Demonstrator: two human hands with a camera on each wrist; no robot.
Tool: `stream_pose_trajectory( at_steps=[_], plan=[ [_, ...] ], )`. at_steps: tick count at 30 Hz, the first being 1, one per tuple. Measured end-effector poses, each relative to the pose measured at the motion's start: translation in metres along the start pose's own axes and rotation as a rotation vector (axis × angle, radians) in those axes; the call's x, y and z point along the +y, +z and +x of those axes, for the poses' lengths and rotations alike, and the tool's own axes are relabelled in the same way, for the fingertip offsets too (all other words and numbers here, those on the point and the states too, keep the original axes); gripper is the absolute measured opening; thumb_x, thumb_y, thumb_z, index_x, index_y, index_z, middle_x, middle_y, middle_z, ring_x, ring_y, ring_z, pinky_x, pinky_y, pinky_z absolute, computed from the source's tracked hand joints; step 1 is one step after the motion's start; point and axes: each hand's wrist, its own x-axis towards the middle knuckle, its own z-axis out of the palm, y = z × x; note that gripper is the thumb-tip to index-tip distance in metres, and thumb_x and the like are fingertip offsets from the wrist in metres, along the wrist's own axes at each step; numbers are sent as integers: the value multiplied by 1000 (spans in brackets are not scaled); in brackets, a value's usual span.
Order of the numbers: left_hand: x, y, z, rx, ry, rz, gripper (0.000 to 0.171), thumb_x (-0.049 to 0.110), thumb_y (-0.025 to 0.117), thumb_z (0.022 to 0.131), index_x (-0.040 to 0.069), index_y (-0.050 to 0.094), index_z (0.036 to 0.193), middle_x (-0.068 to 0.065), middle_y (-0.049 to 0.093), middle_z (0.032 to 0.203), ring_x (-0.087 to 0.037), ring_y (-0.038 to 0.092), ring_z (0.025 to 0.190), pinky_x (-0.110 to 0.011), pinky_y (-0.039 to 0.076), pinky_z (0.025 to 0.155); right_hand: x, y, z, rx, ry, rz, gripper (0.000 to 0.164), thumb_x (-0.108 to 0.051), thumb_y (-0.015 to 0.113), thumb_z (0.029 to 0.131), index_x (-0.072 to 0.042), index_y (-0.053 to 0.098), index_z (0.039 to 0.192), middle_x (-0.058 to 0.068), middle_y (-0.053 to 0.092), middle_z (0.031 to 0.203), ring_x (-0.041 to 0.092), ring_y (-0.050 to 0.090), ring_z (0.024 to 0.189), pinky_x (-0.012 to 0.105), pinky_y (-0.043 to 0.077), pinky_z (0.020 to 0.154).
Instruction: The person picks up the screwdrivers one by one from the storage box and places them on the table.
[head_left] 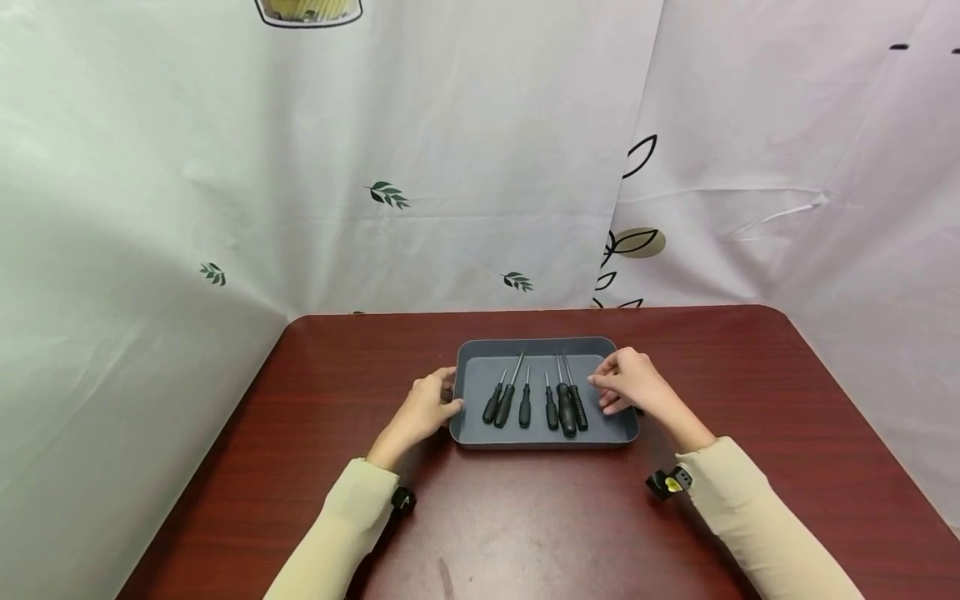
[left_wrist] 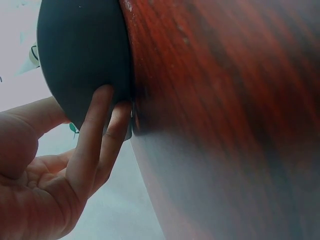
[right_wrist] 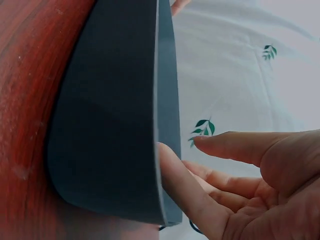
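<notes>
A shallow grey tray (head_left: 487,437) lies on the table, with several black-handled screwdrivers (head_left: 525,408) inside, shafts pointing to the far side. My left hand (head_left: 423,407) grips the tray's left end; in the left wrist view two fingers (left_wrist: 90,132) lie along the outer wall and the thumb goes over the rim. Over the right part of the tray, my right hand (head_left: 628,382) has its fingers loosely bent and holds nothing. One finger of it (right_wrist: 182,182) overlaps the tray's rim in the right wrist view, with the thumb apart from the others.
Around the tray spreads a dark red wooden table (head_left: 570,517) with rounded far corners. White cloth (head_left: 480,150) printed with leaves hangs behind it and on both sides. Each wrist wears a small black camera (head_left: 663,483).
</notes>
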Motion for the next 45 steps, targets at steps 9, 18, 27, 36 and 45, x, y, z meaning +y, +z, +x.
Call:
stream_pose_trajectory(
  at_steps=[9, 18, 27, 36, 45],
  plan=[
    [-2, 0, 0, 5, -2, -4, 56, 2, 65, 84, -2, 41, 134, -18, 60, 104, -22, 62, 86, -26, 54, 52, 0, 14, 5, -22, 23, -39, 18, -5, 64, 85, 12, 61, 91, 20, 60, 66, 26, 63, 54, 39, 56, 53],
    [-4, 1, 1, 9, 4, -24, 55, 1, 65, 83, -3, 42, 133, -18, 60, 102, -23, 62, 87, -27, 55, 52, 0, 25, 8, 13, 27, -161, 16, -8, 66, 84, 7, 63, 81, 17, 59, 62, 26, 63, 52, 36, 55, 48],
    [-6, 2, 2, 4, 6, -26, 55, 0, 64, 84, -4, 41, 134, -18, 60, 102, -22, 63, 86, -27, 55, 52, 4, 35, 11, 30, 19, -227, 25, -8, 67, 83, 1, 55, 63, 16, 58, 61, 25, 61, 48, 34, 54, 45],
    [-4, 1, 0, 6, 13, -14, 56, 1, 64, 84, -4, 41, 134, -18, 61, 102, -23, 63, 84, -26, 54, 52, 2, 38, 13, 33, 8, -261, 22, -5, 67, 82, 3, 56, 65, 15, 60, 63, 24, 62, 48, 32, 54, 45],
    [-4, 1, 1, 15, 46, -8, 55, 0, 65, 83, -7, 42, 132, -19, 61, 99, -23, 63, 81, -26, 54, 49, 0, 39, 18, 38, 35, -308, 28, -7, 67, 82, -2, 52, 59, 18, 58, 56, 25, 60, 45, 33, 53, 44]
  ],
)
